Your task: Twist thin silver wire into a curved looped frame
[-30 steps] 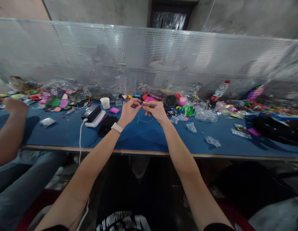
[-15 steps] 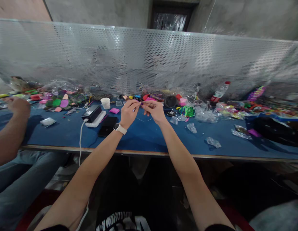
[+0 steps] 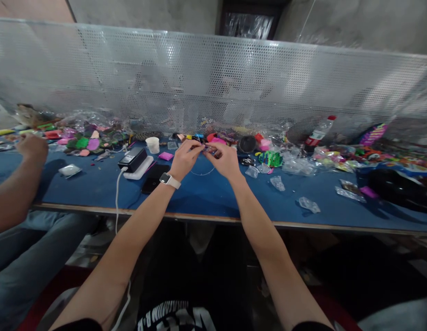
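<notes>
My left hand (image 3: 183,159), with a pale watch (image 3: 170,180) on its wrist, is closed in a pinch above the middle of the blue table. My right hand (image 3: 226,160) meets it fingertip to fingertip, also pinched. A thin pale string (image 3: 202,174) hangs in a loop between both hands. Something small and dark purplish sits at the meeting fingertips; its kind is too small to make out. Left of my hands are a pink packet (image 3: 166,156), a white cup (image 3: 152,145) and a black phone (image 3: 153,180).
A black charger (image 3: 132,158) with a white cable stands on the left. At far left is another person's hand (image 3: 33,146). Colourful pieces and plastic bags line the perforated screen (image 3: 196,73). A red-capped bottle (image 3: 320,133) and a black bag (image 3: 401,187) are on the right.
My fingers have shifted slightly around the small piece, and the right fingers are spread a little differently. The string loop hangs slightly lower. The view has tilted a little.
</notes>
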Available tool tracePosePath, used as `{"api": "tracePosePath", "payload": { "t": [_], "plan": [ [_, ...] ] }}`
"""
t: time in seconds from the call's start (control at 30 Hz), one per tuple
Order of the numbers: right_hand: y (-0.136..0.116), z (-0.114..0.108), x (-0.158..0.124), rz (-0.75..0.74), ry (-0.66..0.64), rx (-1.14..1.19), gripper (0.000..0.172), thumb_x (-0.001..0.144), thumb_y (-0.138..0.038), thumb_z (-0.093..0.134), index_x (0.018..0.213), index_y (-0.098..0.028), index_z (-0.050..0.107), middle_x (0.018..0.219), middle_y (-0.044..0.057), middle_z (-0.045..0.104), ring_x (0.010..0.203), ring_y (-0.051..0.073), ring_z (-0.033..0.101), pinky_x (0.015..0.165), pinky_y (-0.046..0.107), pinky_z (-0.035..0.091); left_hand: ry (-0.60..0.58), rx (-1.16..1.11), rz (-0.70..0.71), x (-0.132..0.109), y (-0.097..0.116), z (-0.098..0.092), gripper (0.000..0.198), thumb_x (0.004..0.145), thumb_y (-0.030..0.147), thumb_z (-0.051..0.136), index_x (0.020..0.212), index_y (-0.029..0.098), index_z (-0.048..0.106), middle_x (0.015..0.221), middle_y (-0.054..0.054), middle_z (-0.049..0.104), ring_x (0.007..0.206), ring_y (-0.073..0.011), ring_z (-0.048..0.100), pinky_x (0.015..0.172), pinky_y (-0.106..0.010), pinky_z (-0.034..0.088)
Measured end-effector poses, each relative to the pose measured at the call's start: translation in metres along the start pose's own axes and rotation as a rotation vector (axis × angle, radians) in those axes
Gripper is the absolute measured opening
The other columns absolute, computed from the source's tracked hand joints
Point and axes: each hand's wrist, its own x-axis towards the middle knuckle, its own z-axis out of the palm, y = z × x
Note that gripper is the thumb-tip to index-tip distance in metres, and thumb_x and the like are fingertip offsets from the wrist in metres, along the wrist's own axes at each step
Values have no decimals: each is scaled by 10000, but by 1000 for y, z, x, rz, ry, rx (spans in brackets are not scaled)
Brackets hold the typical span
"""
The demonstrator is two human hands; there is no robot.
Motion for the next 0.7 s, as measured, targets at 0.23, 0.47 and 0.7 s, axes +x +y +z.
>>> {"api": "tracePosePath", "payload": {
  "t": [0.23, 0.47, 0.7],
  "plan": [
    [0, 1, 2, 75, -3, 130, 299, 949, -478, 787, 1044, -198, 833, 873, 56, 790, 681, 188, 690, 606, 306, 539, -2, -41, -68, -1, 8, 7, 227, 1123, 258, 606, 1217, 230, 811, 1143, -97, 806, 1090, -220, 753, 990, -431, 633],
    [-3, 2, 2, 126, -9, 279, 363, 892, -543, 832, 975, -190, 814, 873, 65, 783, 662, 173, 662, 515, 271, 464, 15, -75, -98, -4, 5, 7, 215, 1118, 281, 625, 1210, 217, 809, 1219, -109, 795, 1137, -224, 755, 1044, -438, 630],
    [4, 0, 0, 84, -29, 238, 385, 916, -571, 817, 998, -196, 805, 828, 43, 763, 537, 126, 547, 507, 280, 406, -90, -128, -85, -2, 4, 6, 266, 1141, 280, 563, 1237, 222, 804, 1298, -122, 784, 1191, -239, 740, 1057, -479, 621]
  ]
}}
